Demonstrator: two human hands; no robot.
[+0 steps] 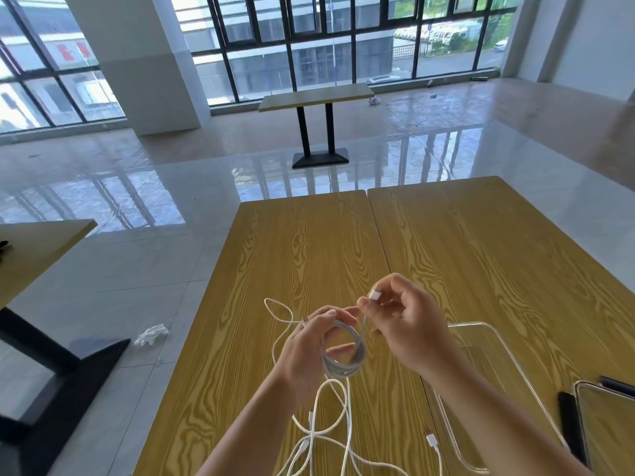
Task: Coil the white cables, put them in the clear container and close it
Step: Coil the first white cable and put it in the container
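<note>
I can't see the clear container [488, 352] whole: right forearm covers its near-left part, walls barely show against the wood, and whether it has a lid on I can't tell. Loose white cables [330, 438] run off the bottom edge, so ends are cut off. A dark object [568, 420] and a tray-like thing at the right edge are cropped, can't ID. Left hand [309, 348] grips the coiled cable [343, 352] above the table [309, 242], fingers curled thru the loops. Right hand [402, 324] pinches the white plug [374, 294] just above the coil. Hands close, nearly touching. Crumpled white scrap [151, 334] on the floor, left.
</note>
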